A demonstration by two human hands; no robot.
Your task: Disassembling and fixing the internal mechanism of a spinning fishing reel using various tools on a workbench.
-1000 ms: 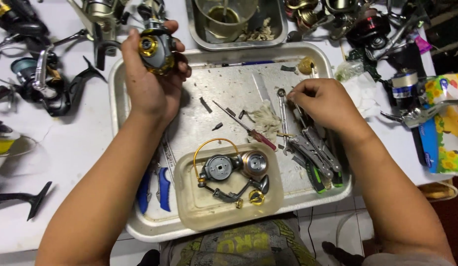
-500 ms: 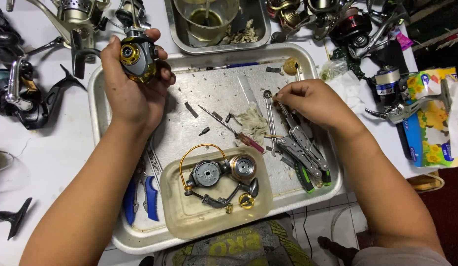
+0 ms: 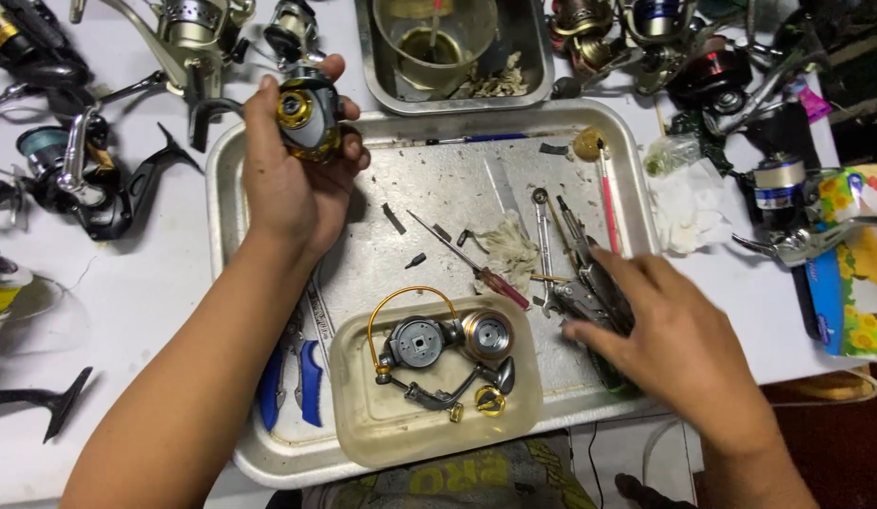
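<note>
While left hand (image 3: 292, 184) grips reel (image 3: 309, 118) (tray-edge), right hand (image 3: 679, 344) on pliers (image 3: 589, 287)

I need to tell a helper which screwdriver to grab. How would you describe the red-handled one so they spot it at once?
Start at the metal tray. Near its middle, just above the clear plastic tub, lies the screwdriver, pointing up-left. Its dark red handle sets it apart from the grey pliers to its right.
</note>
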